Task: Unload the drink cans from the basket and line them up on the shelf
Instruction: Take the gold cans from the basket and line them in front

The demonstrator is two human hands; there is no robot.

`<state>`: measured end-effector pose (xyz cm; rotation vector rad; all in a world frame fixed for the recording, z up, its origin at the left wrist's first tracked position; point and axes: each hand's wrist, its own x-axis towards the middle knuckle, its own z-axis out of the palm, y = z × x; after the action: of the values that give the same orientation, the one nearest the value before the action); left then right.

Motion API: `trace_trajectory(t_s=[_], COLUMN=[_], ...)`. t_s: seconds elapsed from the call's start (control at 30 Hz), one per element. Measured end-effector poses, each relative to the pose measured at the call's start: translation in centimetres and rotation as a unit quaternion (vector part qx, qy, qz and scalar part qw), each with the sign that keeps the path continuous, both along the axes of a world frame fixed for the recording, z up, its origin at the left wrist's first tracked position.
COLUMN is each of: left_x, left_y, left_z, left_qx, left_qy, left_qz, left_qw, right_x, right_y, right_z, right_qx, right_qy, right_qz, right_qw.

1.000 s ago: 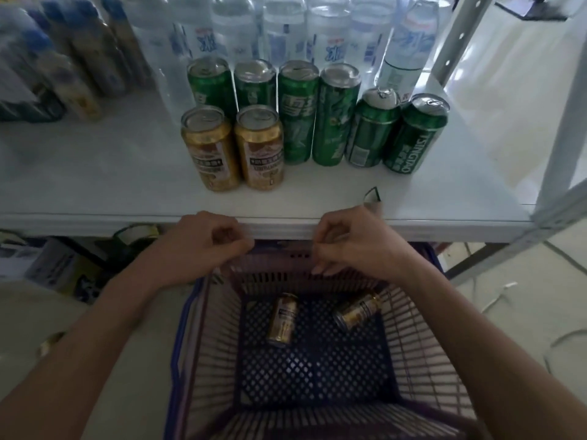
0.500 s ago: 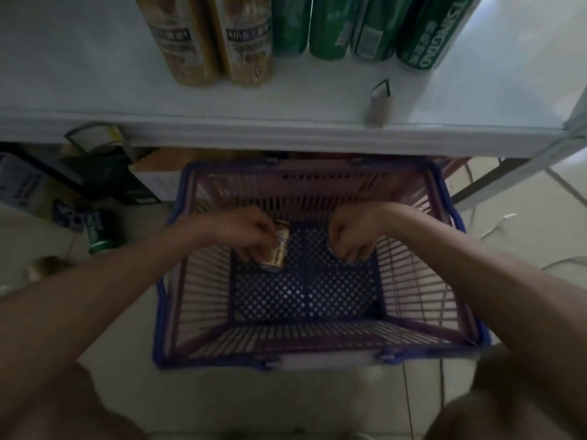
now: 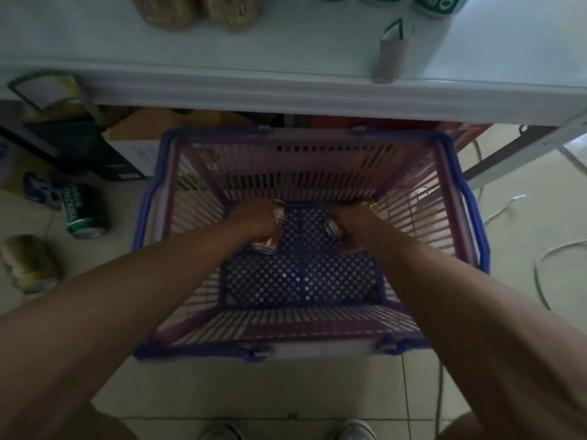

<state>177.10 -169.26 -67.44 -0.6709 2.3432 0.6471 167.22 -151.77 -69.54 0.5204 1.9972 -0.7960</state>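
Note:
A blue and pink plastic basket (image 3: pixel 470 217) stands on the tiled floor below the white shelf (image 3: pixel 286 90). Both my arms reach down into it. My left hand (image 3: pixel 254 219) is closed around a gold can (image 3: pixel 278 214) lying on the basket's mesh floor. My right hand (image 3: pixel 347 225) is wrapped around a second gold can (image 3: pixel 333 228), whose far end (image 3: pixel 368 203) shows past my wrist. On the shelf's top edge of the view stand two gold cans (image 3: pixel 197 7) and the bottoms of green cans (image 3: pixel 440 3).
A green can (image 3: pixel 82 211) and a gold can (image 3: pixel 30 265) lie on the floor left of the basket. Cardboard boxes (image 3: pixel 133 134) sit under the shelf. A small paper tag (image 3: pixel 392 49) stands at the shelf's edge. A cable (image 3: pixel 540 265) runs along the floor at right.
My view tilted down from the shelf to the basket. Both hands dropped from the basket's rim to its floor and closed on the two gold cans.

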Motion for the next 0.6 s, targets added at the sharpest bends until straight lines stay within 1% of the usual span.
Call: trace_trajectory(t_s=[0.03,0.07,0.17,0.3,0.4,0.47,0.53,0.6], left_x=[-0.4,-0.8,-1.8,-1.7,-1.0,-0.8,-0.8,-0.6], left_y=[0.4,0.9,1.7,1.2,0.6,0.1,-0.5,-1.1], left_z=[-0.3,-0.4,-1.4,-3.0,-3.8,-3.9,-3.2,-1.5], left_qx=[-0.004,-0.007,-0.014,-0.008,0.030,0.034,0.027,0.028], left_qy=[-0.001,-0.002,-0.006,-0.001,-0.004,-0.009,0.011,0.038], left_qz=[-0.010,-0.016,-0.016,0.003,0.027,0.026,0.014,0.020], left_qw=[1.000,1.000,1.000,1.000,0.999,0.999,0.999,0.999], right_x=[0.3,0.6,0.7,0.6,1.1,1.3,1.3,1.7], right_y=[0.0,0.0,0.3,2.0,3.2,3.5,3.6,3.5], right_z=[-1.1,-2.0,-3.7,-4.2,-3.0,-1.2,0.9,3.3], right_qx=[-0.009,-0.019,-0.080,-0.173,-0.226,-0.266,-0.303,-0.329], right_qy=[-0.030,-0.044,-0.026,-0.024,-0.010,0.003,0.011,0.017], right_qz=[-0.069,-0.115,-0.192,-0.248,-0.230,-0.203,-0.154,-0.084], right_qw=[0.997,0.992,0.978,0.953,0.946,0.942,0.940,0.941])
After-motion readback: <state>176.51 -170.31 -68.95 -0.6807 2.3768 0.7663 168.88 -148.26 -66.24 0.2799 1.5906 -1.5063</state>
